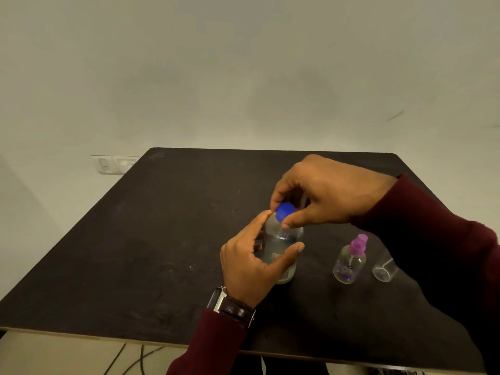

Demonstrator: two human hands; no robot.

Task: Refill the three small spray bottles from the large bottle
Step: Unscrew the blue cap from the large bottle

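The large clear bottle [281,239] stands upright near the middle of the dark table [151,239]. My left hand [251,263] grips its body, fingers and thumb curled round it. Above it, my right hand [322,193] pinches the blue cap [284,211] on its neck. To the right stands a small clear spray bottle with a purple pump top [350,262]. Beside that, a second small clear bottle [384,269] is partly hidden by my right sleeve. A third small bottle is not visible.
A pale wall rises behind the table, with a switch plate [115,164] at the left. Cables [135,358] hang below the table's front edge. The left half of the table is bare dark surface.
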